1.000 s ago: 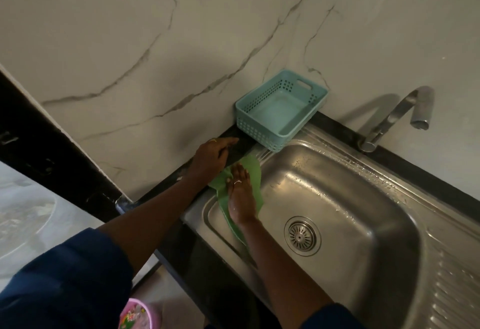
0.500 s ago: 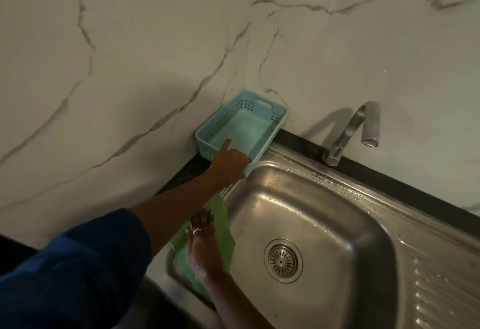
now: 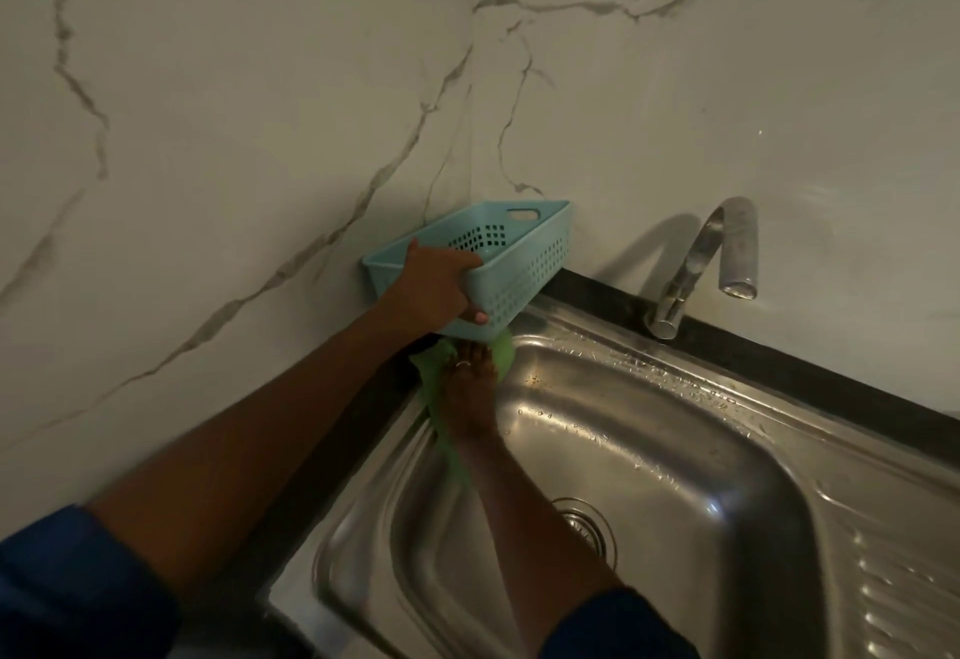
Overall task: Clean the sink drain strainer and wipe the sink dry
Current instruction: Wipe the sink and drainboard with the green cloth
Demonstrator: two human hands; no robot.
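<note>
A head-worn camera looks down at one stainless steel sink [image 3: 701,450] with a single basin, set in a black counter [image 3: 779,362] against a white marble wall [image 3: 260,112] with grey veins. Two bare hands reach into the sink's far left corner, each arm ending in a dark blue sleeve [image 3: 78,580]. The left hand [image 3: 431,289] grips the near rim of one pale blue perforated basket [image 3: 524,263], fingers curled over the edge and thumb pressed beneath it, holding the basket tilted with its near side raised. Just below it, the right hand [image 3: 467,388] lies flat with fingers straight on one green cloth [image 3: 431,372], pressing it against the sink's corner rim; its fingertips disappear under the basket, and one ring shows on a finger. The cloth trails down the basin's left wall. One round drain strainer [image 3: 592,528] sits in the basin floor, partly hidden by the right forearm. One curved metal faucet [image 3: 696,263] rises from the counter behind the basin. Water droplets dot the rim, and a ribbed draining board [image 3: 909,580] lies at right.
</note>
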